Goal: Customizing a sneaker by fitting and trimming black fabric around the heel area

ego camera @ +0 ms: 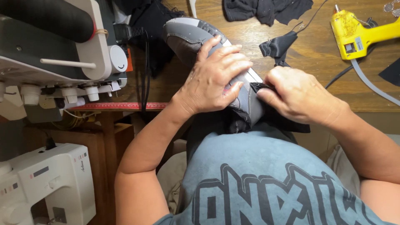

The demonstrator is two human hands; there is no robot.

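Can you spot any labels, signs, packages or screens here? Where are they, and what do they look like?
Small label: front of the white sewing machine, lower left; tiny dark script.
Sticker: side of the yellow glue gun, upper right; small, pale rectangle.
Shirt print: on the grey-blue T-shirt; large dark block shapes.
No packages or screens.
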